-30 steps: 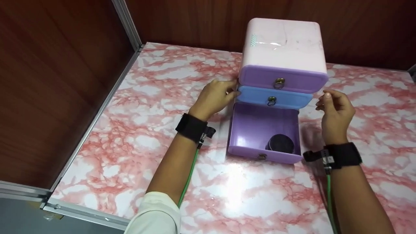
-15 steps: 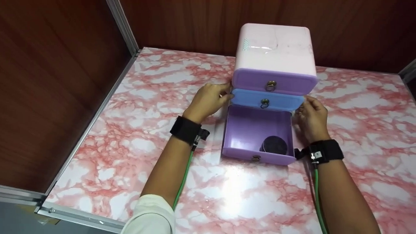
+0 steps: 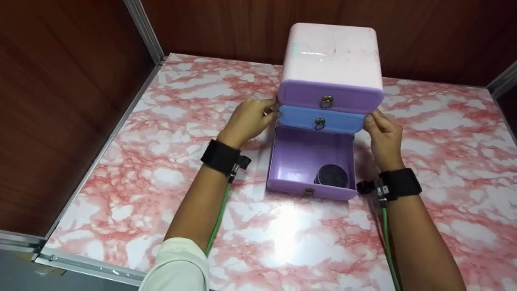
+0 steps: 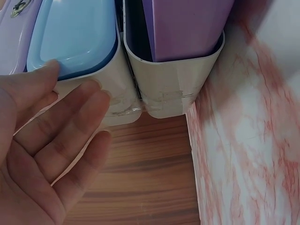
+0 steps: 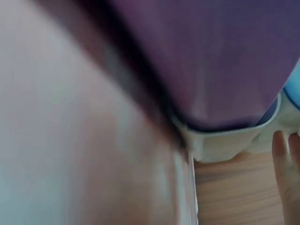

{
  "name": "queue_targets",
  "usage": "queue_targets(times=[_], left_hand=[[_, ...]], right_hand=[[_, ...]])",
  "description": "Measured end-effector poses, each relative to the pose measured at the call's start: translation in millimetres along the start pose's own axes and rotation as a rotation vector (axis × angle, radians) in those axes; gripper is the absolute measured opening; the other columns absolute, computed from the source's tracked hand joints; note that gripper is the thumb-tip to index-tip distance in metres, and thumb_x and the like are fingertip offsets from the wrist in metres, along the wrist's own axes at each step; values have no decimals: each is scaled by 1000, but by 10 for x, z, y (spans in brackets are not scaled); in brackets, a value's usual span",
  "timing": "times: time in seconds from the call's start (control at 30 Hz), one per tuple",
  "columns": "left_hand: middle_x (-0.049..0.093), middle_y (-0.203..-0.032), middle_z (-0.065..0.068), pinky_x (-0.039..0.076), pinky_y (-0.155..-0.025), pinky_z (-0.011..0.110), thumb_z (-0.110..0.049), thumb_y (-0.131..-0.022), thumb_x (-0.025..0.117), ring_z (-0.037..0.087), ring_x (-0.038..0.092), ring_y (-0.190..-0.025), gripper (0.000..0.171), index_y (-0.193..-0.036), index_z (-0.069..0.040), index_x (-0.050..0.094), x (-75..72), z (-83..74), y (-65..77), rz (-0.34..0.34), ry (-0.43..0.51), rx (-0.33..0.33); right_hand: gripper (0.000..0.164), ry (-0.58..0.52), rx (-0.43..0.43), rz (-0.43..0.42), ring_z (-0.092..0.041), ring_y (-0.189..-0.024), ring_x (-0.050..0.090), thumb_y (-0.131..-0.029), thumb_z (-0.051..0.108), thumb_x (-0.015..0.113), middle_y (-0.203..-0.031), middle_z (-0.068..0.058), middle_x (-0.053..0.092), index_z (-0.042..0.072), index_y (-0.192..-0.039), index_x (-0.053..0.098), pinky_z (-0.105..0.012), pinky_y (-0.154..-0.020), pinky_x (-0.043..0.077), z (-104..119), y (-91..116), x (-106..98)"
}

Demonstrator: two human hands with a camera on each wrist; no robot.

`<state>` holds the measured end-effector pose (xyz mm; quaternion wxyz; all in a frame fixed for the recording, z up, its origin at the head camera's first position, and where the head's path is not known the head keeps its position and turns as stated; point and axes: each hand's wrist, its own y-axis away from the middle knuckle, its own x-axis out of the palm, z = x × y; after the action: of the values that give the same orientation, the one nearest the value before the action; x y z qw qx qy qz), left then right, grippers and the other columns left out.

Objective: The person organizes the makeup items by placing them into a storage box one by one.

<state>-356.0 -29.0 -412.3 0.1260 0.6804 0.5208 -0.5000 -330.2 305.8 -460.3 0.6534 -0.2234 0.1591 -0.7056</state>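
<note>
A drawer unit (image 3: 335,58) with a pale pink top stands at the back, its purple top drawer (image 3: 351,99) and blue middle drawer (image 3: 301,121) pushed in. The purple bottom drawer (image 3: 291,155) is pulled out, and a round black object (image 3: 333,176) sits in its front right corner. My left hand (image 3: 248,121) has its thumb at the blue drawer's left edge; in the left wrist view its fingers (image 4: 77,136) lie loosely extended along the casing. At the opposite edge, my right hand (image 3: 385,135) touches with its thumb, fingers beside the casing.
Dark wood panels (image 3: 64,101) rise at the left and back of the red-and-white marbled table (image 3: 169,173). Metal framing (image 3: 97,155) runs along the table's left edge. Green cables (image 3: 220,218) trail from both wrist straps.
My right hand has moved left, from apart from the unit to its right side at the blue drawer. My left hand stays at the left edge. The head view has shifted slightly.
</note>
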Motion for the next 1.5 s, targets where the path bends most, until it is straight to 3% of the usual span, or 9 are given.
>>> queue_targets(times=[0.13,0.23,0.4,0.67,0.93,1.1,1.27,1.5], left_hand=[[73,-101,4,52,-76,31,-29,-95,65,14,68,-88,28,-116,-12,71,-48,13,11,-10,-14,8],[72,-105,5,53,-77,30,-29,-95,65,14,68,-88,30,-120,-13,70,-46,19,18,-10,-22,10],[71,-109,4,53,-76,29,-28,-95,65,14,68,-88,29,-119,-12,69,-15,-12,21,-6,-25,10],[70,-114,5,53,-80,32,-27,-98,61,14,68,-93,42,-138,-15,57,-34,-26,107,62,-90,-18],[72,-107,3,47,-90,34,-29,-98,61,18,65,-97,30,-121,-12,70,-156,99,479,116,-151,-57],[72,-103,4,52,-83,35,-25,-96,64,17,67,-92,28,-118,-9,71,-212,196,746,137,-159,-45],[73,-96,3,54,-75,40,-26,-94,66,20,67,-88,27,-115,-10,72,-261,284,1029,162,-222,-77],[68,-116,6,52,-84,42,-40,-89,70,23,62,-106,46,-124,-10,68,-309,391,1358,219,-227,-152]], right_hand=[[32,44,-17,55,-29,-132,45,-96,-4,55,-139,-21,50,-2,-128,57,-33,-101,43,-14,-11,11],[34,92,17,63,-26,-135,41,-95,-3,59,-140,-18,49,1,-128,57,-32,-104,40,56,0,38],[36,102,92,67,-25,-133,43,-95,4,62,-141,-16,49,1,-130,56,-27,-95,48,229,51,69],[37,35,113,66,-24,-125,52,-95,5,62,-142,-18,48,-2,-131,54,-26,-90,51,260,63,27],[37,-15,127,66,-23,-122,55,-94,3,62,-142,-19,48,-2,-129,55,-27,-89,52,237,57,51],[38,-53,132,73,-24,-124,53,-94,4,62,-143,-20,46,-2,-131,55,-27,-88,52,204,35,60],[38,-54,134,80,-25,-128,49,-95,5,61,-144,-19,44,0,-132,53,-28,-89,51,117,32,40],[39,-27,114,54,-25,-130,47,-96,7,61,-146,-17,44,2,-133,53,-27,-90,50,-9,22,-29]])
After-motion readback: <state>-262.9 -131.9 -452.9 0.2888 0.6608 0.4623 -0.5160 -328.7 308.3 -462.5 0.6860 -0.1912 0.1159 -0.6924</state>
